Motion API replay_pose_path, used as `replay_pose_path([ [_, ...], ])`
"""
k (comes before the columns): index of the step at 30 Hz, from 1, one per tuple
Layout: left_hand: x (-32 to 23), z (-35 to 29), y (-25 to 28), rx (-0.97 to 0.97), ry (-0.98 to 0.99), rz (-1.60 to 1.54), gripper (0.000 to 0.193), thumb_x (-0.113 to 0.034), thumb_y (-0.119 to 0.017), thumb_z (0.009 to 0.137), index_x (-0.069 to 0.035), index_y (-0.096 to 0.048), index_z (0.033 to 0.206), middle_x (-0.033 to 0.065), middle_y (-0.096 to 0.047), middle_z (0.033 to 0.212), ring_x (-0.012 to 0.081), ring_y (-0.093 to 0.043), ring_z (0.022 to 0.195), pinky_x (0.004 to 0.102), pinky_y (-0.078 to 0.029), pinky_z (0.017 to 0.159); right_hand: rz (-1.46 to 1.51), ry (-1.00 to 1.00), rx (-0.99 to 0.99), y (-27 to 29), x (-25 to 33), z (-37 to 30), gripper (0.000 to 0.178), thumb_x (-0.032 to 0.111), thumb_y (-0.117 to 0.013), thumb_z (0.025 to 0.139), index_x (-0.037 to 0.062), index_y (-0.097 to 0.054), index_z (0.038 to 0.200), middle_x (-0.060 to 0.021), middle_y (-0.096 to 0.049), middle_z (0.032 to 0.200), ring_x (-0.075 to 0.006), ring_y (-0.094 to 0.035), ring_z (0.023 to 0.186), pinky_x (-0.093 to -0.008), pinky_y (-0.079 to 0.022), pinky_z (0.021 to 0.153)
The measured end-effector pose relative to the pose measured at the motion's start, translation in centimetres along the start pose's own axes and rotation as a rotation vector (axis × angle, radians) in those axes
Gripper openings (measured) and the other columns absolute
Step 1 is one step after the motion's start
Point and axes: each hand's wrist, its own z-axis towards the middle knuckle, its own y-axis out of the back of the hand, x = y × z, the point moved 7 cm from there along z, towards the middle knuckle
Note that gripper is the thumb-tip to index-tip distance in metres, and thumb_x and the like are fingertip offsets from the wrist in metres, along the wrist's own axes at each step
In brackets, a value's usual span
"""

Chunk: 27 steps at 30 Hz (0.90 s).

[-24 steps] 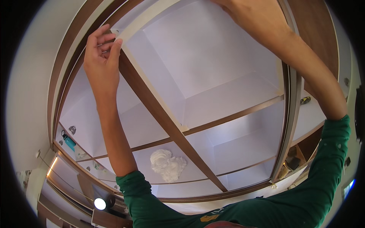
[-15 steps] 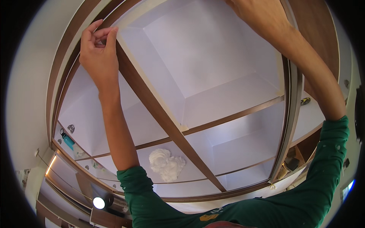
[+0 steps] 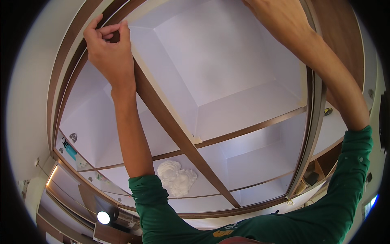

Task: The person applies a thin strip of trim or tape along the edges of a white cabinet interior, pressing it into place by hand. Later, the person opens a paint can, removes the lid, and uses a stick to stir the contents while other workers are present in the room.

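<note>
My left hand [image 3: 109, 53] is raised to the upper end of a brown divider [image 3: 164, 118] in a white-lined cabinet. Its thumb and index finger meet in a pinch; anything between them is too small to make out. My right hand [image 3: 280, 18] reaches up to the top of the large upper compartment [image 3: 227, 53], its fingers cut off by the picture's upper edge. Pale tape [image 3: 197, 140] lines the inner edges of this compartment, with a loose-looking end at its lower corner. Both forearms are bare below green sleeves.
A bunched white fluffy heap [image 3: 177, 179] lies in a lower compartment. A teal bottle [image 3: 70, 150] stands at far left. On the right, a yellow-and-black tool handle [image 3: 328, 111] lies on a shelf beyond the metal-edged frame [image 3: 315, 118]. A bright lamp [image 3: 103, 217] shows at lower left.
My left hand has shifted slightly up, and its forearm a little to the right. The right hand stays at the top edge, nearly unmoved. The view has tilted slightly.
</note>
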Motion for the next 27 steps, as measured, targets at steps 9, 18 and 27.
replay_pose_path([
  [9, 0.1, 0.0, -0.4, 0.016, -0.062, 0.09, 0.051, -0.013, -0.078, 0.083, -0.004, -0.056, 0.128, -0.0015, -0.068, 0.083, 0.0169, -0.06, 0.088, 0.0368, -0.049, 0.087, -0.135, 0.013, 0.022, -1.5, 0.2, 0.4, 0.042, 0.001, -0.062, 0.084, 0.0071, -0.067, 0.125, -0.0132, -0.065, 0.087, -0.0224, -0.065, 0.068, -0.0397, -0.057, 0.075],
  [18, -0.1, -0.2, -0.8, -0.008, -0.07, 0.119, 0.068, -0.018, -0.079, 0.085, 0.002, -0.045, 0.14, 0.0012, -0.071, 0.093, 0.0189, -0.064, 0.095, 0.0362, -0.05, 0.093, -0.153, 0.045, -0.031, 0.0, -0.2, 0.6, 0.039, 0.001, -0.062, 0.085, 0.0052, -0.068, 0.123, -0.0121, -0.063, 0.086, -0.0232, -0.065, 0.075, -0.0377, -0.056, 0.073],
  [27, -0.4, 0.1, -0.5, 0.091, -0.043, 0.196, 0.076, -0.014, -0.076, 0.084, 0.006, -0.036, 0.145, 0.0005, -0.068, 0.086, 0.0175, -0.062, 0.096, 0.0361, -0.046, 0.099, -0.035, 0.071, -0.129, -1.4, 0.4, -1.4, 0.039, 0.006, -0.059, 0.09, 0.0077, -0.066, 0.128, -0.0108, -0.061, 0.089, -0.0223, -0.064, 0.081, -0.0363, -0.054, 0.078],
])
